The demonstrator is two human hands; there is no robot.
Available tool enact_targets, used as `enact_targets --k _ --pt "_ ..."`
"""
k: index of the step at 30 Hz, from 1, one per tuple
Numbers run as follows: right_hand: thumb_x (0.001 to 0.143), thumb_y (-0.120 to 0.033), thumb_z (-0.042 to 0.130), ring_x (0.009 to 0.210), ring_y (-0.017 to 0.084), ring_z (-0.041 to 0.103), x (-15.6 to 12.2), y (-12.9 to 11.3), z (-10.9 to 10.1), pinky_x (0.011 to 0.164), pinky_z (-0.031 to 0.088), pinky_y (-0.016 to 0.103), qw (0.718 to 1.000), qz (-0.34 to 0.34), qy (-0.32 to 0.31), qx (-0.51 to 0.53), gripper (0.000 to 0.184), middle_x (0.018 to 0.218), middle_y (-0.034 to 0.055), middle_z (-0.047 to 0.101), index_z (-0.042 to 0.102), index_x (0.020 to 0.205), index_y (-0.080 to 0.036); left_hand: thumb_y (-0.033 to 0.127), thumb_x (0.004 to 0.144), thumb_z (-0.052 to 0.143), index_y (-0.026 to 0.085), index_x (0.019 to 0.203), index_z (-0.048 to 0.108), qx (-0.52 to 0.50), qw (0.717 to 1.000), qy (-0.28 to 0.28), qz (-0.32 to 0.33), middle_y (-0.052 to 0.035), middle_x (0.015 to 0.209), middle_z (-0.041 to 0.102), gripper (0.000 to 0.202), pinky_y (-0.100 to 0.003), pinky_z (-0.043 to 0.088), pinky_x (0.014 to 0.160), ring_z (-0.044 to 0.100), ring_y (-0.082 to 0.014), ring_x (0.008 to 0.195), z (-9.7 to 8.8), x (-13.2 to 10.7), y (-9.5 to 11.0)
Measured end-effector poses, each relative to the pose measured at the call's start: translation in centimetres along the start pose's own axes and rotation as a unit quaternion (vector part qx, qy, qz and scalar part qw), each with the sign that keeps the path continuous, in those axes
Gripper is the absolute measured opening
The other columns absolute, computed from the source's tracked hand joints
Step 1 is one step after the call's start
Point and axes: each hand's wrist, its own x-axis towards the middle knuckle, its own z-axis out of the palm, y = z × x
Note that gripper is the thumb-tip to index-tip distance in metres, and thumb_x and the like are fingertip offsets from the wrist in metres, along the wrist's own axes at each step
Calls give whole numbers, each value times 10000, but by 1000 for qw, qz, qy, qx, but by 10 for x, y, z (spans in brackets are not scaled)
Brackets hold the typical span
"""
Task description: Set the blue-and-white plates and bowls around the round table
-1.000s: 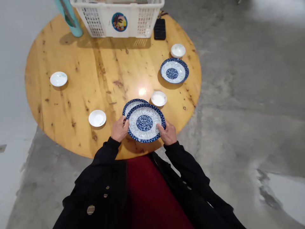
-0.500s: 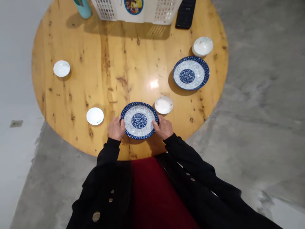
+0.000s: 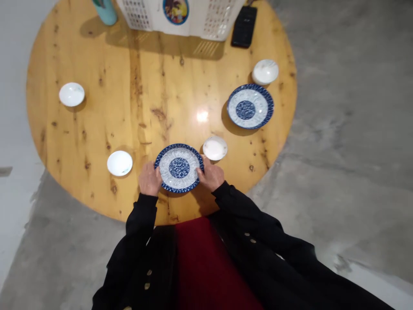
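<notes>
A blue-and-white patterned plate (image 3: 179, 168) is held near the front edge of the round wooden table. My left hand (image 3: 150, 178) grips its left rim, thumb on top and fingers out of sight beneath. On the opposite rim my right hand (image 3: 211, 174) has the same grip. Just beyond my right hand is a small white dish (image 3: 215, 148); I cannot tell whether the plate's rim touches it. To the left of my left hand, apart from it, lies another small white dish (image 3: 119, 163).
A second blue-rimmed plate (image 3: 250, 106) sits at the right, beside a white bowl (image 3: 265, 72). A small white bowl (image 3: 72, 94) stands far left. Along the back are a white plastic basket (image 3: 196, 19), a black phone (image 3: 244, 26) and a turquoise cup (image 3: 106, 13). The wooden table (image 3: 180, 82) has a rounded edge.
The whole view has shifted slightly, so the table and dishes appear a little further left and lower. Both hands keep hold of the plate, which stays in nearly the same spot.
</notes>
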Motion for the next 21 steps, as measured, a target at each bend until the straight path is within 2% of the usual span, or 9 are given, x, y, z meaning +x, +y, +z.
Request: enact_targets --k 2,6,9,11,15,17,21 --pt "972 -364 394 887 315 710 2 -1 -1 719 478 335 1000 2 -9 5 586 1030 161 748 371 1501 -113 296 922 466 146 1050 655 -12 1000 19 21 -147 1003 661 273 -351 473 807 614 -311 1037 2 4 -3" --pt "988 -372 381 921 302 708 5 0 -3 762 480 335 999 6 -14 32 585 1057 145 751 343 1520 -133 349 915 465 132 1120 668 -26 998 52 16 -164 1013 652 361 -371 481 785 617 -310 969 4 9 -6" --pt "1004 -425 386 947 303 702 4 3 -1 782 471 332 998 22 -13 63 531 1054 153 747 458 1438 -128 412 904 473 164 1145 678 -56 997 54 26 -149 997 659 402 -380 486 794 617 -312 979 -1 12 -10" --pt "998 -471 418 978 302 692 3 3 4 799 465 324 994 27 -12 103 495 1074 166 738 568 1316 -123 472 895 471 192 1127 684 -87 996 15 22 -124 954 670 422 -379 490 788 629 -304 951 -5 16 -13" --pt "923 -449 567 976 290 680 8 -2 19 801 463 308 974 63 3 219 408 1036 143 741 654 1171 -137 590 839 464 189 939 683 -187 974 -124 17 -81 835 682 467 -375 500 759 652 -283 835 -4 35 -19" --pt "878 -394 615 944 279 677 13 -6 25 785 468 306 957 83 24 277 336 996 110 746 680 1110 -159 623 787 486 180 875 668 -239 960 -140 24 -72 816 688 487 -374 505 772 656 -285 843 0 43 -19" --pt "818 -319 630 854 248 662 12 -11 29 734 472 291 927 90 65 359 195 852 51 734 705 942 -187 653 710 536 164 834 660 -306 943 -129 18 -79 800 691 520 -383 510 771 650 -295 837 1 46 -18"
